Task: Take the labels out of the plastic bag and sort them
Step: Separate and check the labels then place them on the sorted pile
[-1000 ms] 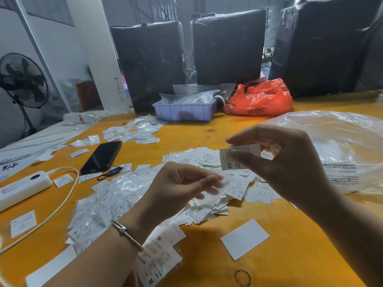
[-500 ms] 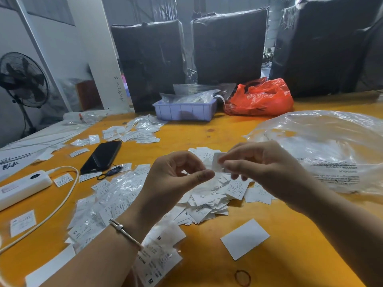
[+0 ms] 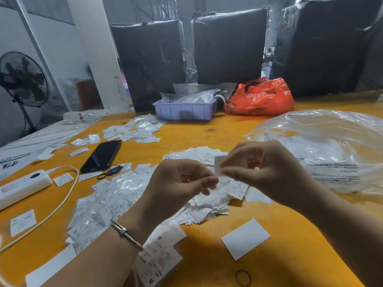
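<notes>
Big orange desk point(image 3: 207, 266), clear bag point(image 3: 323, 146) slumped on its right side. Mid-desk, a heap of labels point(image 3: 209, 201) sits loose, out of the bag. Above the heap the hands meet: right hand point(image 3: 267, 172) pinches one small label point(image 3: 218, 163), slightly blurred, while left hand point(image 3: 178, 183) curls its fingers in beside it, its grip on the label unclear.

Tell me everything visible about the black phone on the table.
The black phone is a slim slab with rounded corners and a glossy dark screen, which is off. It lies flat, face up, on the orange table, left of both hands, angled with its near end toward the white power strip. A dark looped strap lies at its near end. No hand touches it.
</notes>
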`<action>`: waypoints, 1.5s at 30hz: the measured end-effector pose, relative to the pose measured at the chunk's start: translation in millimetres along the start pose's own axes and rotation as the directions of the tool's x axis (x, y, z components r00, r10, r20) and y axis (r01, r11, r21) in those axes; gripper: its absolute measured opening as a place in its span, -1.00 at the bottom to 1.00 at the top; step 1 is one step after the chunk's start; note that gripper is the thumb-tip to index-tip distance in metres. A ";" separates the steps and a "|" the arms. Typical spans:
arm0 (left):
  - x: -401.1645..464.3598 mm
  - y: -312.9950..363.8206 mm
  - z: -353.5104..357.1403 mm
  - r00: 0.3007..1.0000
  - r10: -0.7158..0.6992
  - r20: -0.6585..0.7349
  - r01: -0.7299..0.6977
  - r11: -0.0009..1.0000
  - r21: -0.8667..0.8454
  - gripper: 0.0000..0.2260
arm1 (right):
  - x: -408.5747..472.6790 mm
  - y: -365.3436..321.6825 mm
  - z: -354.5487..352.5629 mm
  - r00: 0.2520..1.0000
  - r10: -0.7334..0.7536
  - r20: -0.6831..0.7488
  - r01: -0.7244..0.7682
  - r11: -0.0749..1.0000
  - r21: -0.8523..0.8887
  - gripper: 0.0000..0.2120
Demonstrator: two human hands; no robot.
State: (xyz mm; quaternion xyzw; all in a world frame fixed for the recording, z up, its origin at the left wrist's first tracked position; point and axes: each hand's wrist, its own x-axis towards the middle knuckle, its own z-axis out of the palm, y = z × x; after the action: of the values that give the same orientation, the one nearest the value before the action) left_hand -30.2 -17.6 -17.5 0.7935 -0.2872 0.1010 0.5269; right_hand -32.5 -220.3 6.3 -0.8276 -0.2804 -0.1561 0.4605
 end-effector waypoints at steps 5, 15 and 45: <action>0.1 0.9 -0.6 0.999 0.030 -0.042 -0.030 0.999 0.010 -0.78 | -3.5 -9.3 -7.9 0.955 -0.093 -0.282 0.120 0.990 0.080 -0.64; 0.3 2.5 -0.4 0.998 0.027 -0.050 -0.026 1.000 0.014 -0.81 | -6.4 -14.4 -6.7 0.953 -0.226 -0.204 0.216 0.974 -0.070 -0.73; 2.5 -2.6 1.0 0.999 -0.047 -0.023 0.045 0.997 -0.054 -0.82 | -3.0 -1.3 6.6 0.987 -0.160 -0.019 0.158 0.985 -0.071 -0.80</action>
State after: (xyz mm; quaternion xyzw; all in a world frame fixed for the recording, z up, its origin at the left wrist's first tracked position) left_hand -26.9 -18.7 -18.8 0.7841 -0.2650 0.0908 0.5537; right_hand -35.7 -215.1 2.2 -0.8161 -0.3344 -0.2123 0.4208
